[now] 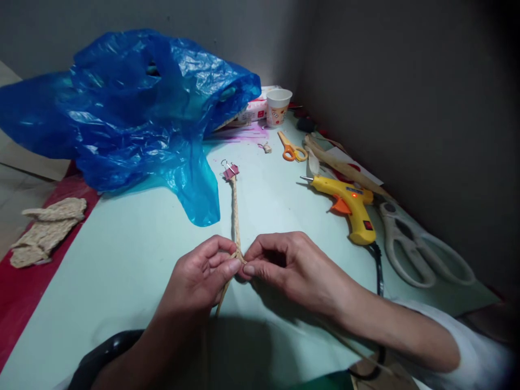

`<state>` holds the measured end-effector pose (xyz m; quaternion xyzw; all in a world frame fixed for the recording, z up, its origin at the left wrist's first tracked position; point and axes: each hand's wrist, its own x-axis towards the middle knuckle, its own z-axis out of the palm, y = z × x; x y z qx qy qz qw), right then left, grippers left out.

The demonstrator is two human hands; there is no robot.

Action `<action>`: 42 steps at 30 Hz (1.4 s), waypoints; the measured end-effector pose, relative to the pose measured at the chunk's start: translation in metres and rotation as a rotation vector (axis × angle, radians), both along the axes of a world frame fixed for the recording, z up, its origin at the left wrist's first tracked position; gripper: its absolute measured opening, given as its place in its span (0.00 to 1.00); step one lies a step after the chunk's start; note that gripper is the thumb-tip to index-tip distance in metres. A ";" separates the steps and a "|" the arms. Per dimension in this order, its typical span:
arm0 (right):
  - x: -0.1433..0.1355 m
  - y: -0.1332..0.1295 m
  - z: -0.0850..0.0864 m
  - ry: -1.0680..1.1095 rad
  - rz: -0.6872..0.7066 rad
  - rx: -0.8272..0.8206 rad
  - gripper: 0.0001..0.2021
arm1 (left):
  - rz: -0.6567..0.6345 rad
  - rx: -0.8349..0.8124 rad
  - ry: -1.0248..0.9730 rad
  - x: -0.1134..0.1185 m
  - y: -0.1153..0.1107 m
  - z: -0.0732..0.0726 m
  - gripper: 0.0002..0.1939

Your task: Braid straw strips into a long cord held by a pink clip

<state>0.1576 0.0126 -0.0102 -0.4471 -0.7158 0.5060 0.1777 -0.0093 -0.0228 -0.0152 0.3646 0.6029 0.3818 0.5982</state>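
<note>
1. Braid [235,216] of straw-coloured strands, lying near the middle of the bench [134,260] and running toward the near edge, where its end meets both hands.
2. Maroon binder clip [231,171], gripping the braid's far end, presumably so that the strands there cannot spread.
3. Left hand [203,271], its fingers in a narrow pinch on the braid's near end, apparently to steady the crossing. Loose strand [221,301] trails below it toward the near edge.
4. Right hand [296,265], thumb and forefinger pinched on the same end from the other side, probably to hold the strands taut.
5. Yellow glue gun [345,200], indicator lit, lying on its side toward the right edge; this spacing likely leaves the nozzle clear of the braid.
6. Large scissors [389,238], beside the gun at the right edge, seemingly within the right arm's reach.
7. Blue plastic bag [138,114], heaped over the far left corner, leaving the near part for handwork.
</note>
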 end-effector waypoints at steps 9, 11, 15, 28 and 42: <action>-0.001 -0.002 0.002 -0.077 -0.025 0.164 0.08 | 0.022 0.053 0.054 0.003 0.002 0.002 0.04; -0.001 -0.001 0.002 -0.083 -0.026 0.154 0.07 | 0.041 0.048 0.097 0.005 0.001 0.003 0.03; -0.002 -0.001 0.002 -0.081 -0.024 0.191 0.07 | 0.097 0.055 0.194 0.008 0.000 0.003 0.03; -0.002 -0.016 0.009 -0.185 -0.035 0.384 0.08 | 0.026 0.088 0.274 0.011 -0.002 0.007 0.05; -0.049 -0.062 -0.016 -0.525 -0.381 1.101 0.11 | 0.020 0.045 0.116 0.008 -0.004 0.009 0.11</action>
